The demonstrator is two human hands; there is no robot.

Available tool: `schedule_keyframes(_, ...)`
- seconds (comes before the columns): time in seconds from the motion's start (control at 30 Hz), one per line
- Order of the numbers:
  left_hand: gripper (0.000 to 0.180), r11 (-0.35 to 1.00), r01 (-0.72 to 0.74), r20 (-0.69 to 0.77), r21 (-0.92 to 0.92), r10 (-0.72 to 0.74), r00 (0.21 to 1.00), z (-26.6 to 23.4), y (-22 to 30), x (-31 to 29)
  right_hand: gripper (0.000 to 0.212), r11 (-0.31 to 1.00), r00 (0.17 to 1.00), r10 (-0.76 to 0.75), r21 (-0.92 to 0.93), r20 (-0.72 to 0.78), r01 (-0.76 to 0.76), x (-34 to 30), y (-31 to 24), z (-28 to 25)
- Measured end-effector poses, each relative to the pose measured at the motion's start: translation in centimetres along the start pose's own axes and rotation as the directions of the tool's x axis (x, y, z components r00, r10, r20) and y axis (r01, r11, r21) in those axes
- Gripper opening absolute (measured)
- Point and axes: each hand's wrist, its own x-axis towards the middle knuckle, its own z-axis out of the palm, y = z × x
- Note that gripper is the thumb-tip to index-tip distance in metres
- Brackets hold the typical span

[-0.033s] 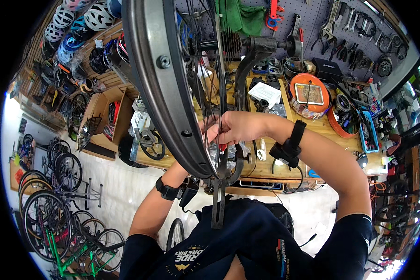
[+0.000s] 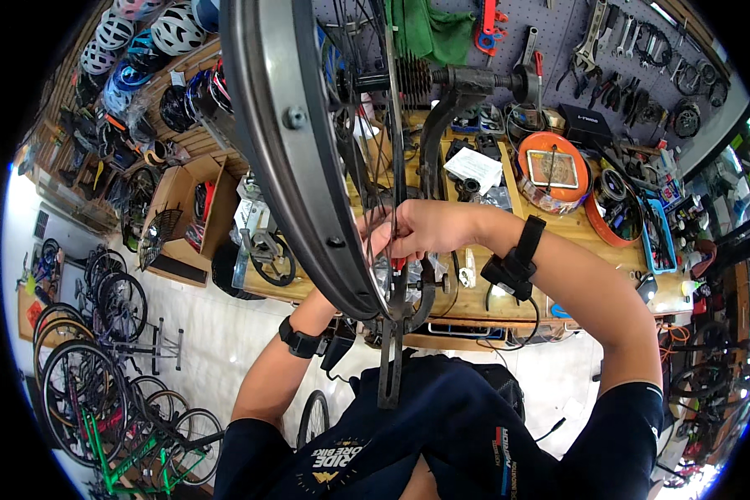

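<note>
Right hand (image 2: pixel 429 225), fingers bent, reaches in just right of the wheel (image 2: pixel 304 158); what it clamps, if anything, cannot be told. Left hand (image 2: pixel 319 302) passes behind the wheel, its hold hidden.

The wheel rim (image 2: pixel 302 167) looks like smooth metal with a soft sheen; the slotted bar (image 2: pixel 390 371) below it is darker, matt metal. The counter (image 2: pixel 517 310) is smooth wood, the hanging cloth (image 2: pixel 433 35) matt, the sheet (image 2: pixel 475 164) paper, the floor (image 2: pixel 217 333) glossy.
</note>
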Motion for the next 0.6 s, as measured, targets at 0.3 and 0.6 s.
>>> schedule_keyframes(0.3, 0.041, 0.994, -0.035, -0.085, 0.107, 0.044, 0.995, -0.1, -0.8, -0.1, 0.018, 0.981, 0.993, -0.108, -0.167, -0.039, 0.100, 0.7, 1.7, 0.1)
schedule_keyframes(0.6, 0.043, 0.998, 0.006, -0.114, 0.056, 0.001, 0.994, 0.1, -0.7, -0.3, 0.021, 0.961, 0.990, -0.064, 0.277, 0.122, 0.028, -0.1, 2.0, -0.6)
